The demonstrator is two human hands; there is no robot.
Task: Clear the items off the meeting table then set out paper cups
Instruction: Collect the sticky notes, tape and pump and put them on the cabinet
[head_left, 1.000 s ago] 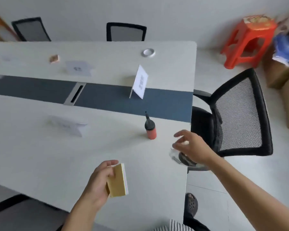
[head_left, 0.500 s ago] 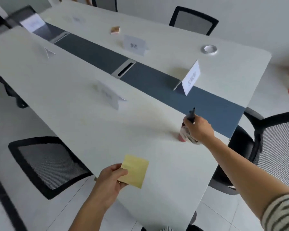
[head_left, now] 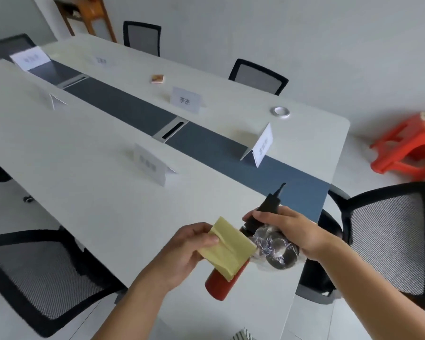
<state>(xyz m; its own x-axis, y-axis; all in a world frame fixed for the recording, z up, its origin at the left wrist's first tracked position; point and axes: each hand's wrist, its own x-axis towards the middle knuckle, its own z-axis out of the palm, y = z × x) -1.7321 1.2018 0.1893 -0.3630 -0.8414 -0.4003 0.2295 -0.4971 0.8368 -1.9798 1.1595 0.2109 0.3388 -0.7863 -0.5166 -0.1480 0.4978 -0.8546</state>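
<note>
Bottle (head_left: 225, 278), rigid and slick, I'm gripping by its neck in my right hand (head_left: 290, 231) alongside crinkly wrapped tape (head_left: 277, 249); my left hand (head_left: 182, 251) is pinching light, floppy sticky notes (head_left: 227, 249).

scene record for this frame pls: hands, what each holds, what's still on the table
left hand: holds yellow sticky-note pad
right hand: holds red bottle by its black nozzle end, plus a shiny wrapped roll
held items: lifted off the table
still on table: white tape ring, small orange block, several name cards
paper cups: none visible
</note>
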